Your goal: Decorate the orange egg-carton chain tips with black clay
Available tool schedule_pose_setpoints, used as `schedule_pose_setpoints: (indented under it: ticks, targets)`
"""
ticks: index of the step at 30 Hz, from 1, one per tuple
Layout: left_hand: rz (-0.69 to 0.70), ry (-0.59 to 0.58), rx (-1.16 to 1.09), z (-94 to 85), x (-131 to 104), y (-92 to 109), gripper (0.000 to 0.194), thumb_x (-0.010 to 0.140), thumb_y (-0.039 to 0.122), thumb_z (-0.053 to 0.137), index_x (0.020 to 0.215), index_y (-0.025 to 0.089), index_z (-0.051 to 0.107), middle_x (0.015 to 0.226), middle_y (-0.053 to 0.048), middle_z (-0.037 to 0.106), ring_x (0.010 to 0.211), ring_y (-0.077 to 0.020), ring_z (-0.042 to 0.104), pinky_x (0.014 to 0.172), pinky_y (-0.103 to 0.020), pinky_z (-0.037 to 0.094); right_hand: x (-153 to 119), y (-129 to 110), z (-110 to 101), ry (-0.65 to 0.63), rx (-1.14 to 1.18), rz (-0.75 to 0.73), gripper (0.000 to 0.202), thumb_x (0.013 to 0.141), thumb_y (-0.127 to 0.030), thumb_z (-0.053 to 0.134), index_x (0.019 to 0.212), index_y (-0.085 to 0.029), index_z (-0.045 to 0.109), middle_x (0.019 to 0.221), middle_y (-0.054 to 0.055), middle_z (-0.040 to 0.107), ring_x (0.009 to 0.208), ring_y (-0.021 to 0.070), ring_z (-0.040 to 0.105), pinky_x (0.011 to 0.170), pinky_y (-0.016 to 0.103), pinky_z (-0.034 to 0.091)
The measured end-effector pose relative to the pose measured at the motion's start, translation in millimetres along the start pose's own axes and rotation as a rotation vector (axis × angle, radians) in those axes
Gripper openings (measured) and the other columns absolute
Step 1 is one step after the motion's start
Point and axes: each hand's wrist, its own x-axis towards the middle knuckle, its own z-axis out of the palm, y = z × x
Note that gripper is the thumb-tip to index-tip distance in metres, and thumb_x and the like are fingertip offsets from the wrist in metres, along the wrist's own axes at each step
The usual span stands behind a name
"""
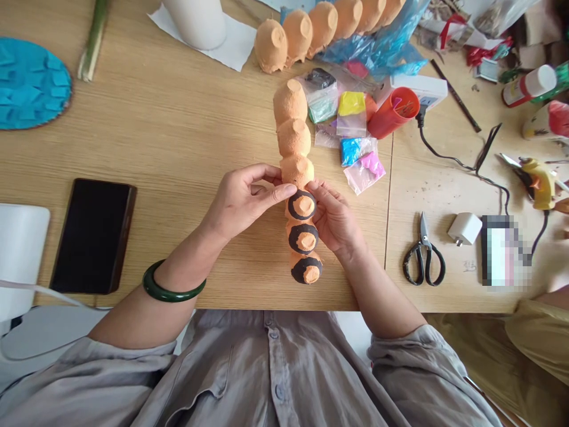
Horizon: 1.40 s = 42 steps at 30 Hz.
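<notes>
A strip of orange egg carton (pixel 293 141) points away from me across the table, its cups bottom-up. Black rings circle the tips of the three cups nearest me; the farther cups are plain orange. My left hand (pixel 246 198) grips the strip's left side near its middle, thumb on top by the first black ring. On the opposite side, my right hand (pixel 333 216) pinches the edge at about the same height. Some fingertips of both hands are hidden behind the strip. Another orange egg-carton strip (pixel 322 26) lies at the far side, partly on blue plastic (pixel 382 50).
Clay packets (pixel 351 112), a red cup (pixel 393 112) and a white power strip (pixel 424 89) lie right of the strip. Scissors (pixel 424 255), a charger (pixel 464 228) and a yellow glue gun (pixel 536 184) are farther right. A black phone (pixel 93 234) lies left; a white roll (pixel 198 24) stands behind.
</notes>
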Motion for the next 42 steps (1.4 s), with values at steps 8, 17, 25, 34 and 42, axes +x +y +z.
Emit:
schedule_pose_setpoints:
  ticks: [8,17,25,34,42]
  targets:
    - [0.076,0.137,0.164,3.0,-3.1,-5.0,0.042,0.087,0.059,0.087,0.099,0.018,0.088,0.098,-0.008,0.085,0.074,-0.0158,0.065,0.060,-0.028,0.042,-3.5,-1.8,5.1,0.031,-0.065,-0.016,0.038,0.077,-0.044,0.104,0.093,-0.024,0.076,0.087,-0.003,0.081,0.077,0.0134,0.073,0.073,0.026,0.062]
    - [-0.162,-0.036,-0.084,-1.0,-2.0,3.5,0.043,0.083,0.052,0.083,0.110,0.018,0.088,0.096,-0.007,0.083,0.060,-0.0103,0.049,0.046,-0.023,0.031,-0.3,-3.0,1.2,0.042,-0.018,0.012,0.036,0.080,-0.043,0.102,0.097,-0.023,0.076,0.086,-0.003,0.081,0.077,0.0150,0.075,0.073,0.028,0.062]
    - [-0.110,0.001,-0.089,2.6,-2.3,2.4,0.052,0.079,0.061,0.094,0.106,0.018,0.088,0.099,-0.009,0.085,0.066,-0.0136,0.060,0.050,-0.026,0.037,-0.9,-3.0,2.5,0.058,-0.018,0.061,0.027,0.088,-0.041,0.095,0.095,-0.024,0.075,0.083,-0.001,0.081,0.081,0.0196,0.078,0.077,0.033,0.065]
    - [-0.051,0.066,0.046,0.8,-5.9,4.1,0.049,0.085,0.064,0.090,0.106,0.020,0.091,0.093,-0.008,0.085,0.072,-0.0181,0.064,0.054,-0.028,0.042,-0.1,-4.5,2.3,0.046,0.019,0.101,0.029,0.087,-0.042,0.096,0.095,-0.023,0.076,0.083,0.001,0.084,0.082,0.0207,0.080,0.076,0.032,0.066]
    - [-0.132,0.011,-0.118,-1.4,-2.3,5.6,0.040,0.089,0.059,0.082,0.088,0.019,0.083,0.081,-0.006,0.076,0.058,-0.0113,0.045,0.046,-0.026,0.030,-0.5,-11.9,1.1,0.044,0.029,0.154,0.035,0.090,-0.052,0.094,0.098,-0.024,0.074,0.080,-0.001,0.082,0.069,0.0173,0.071,0.068,0.031,0.062]
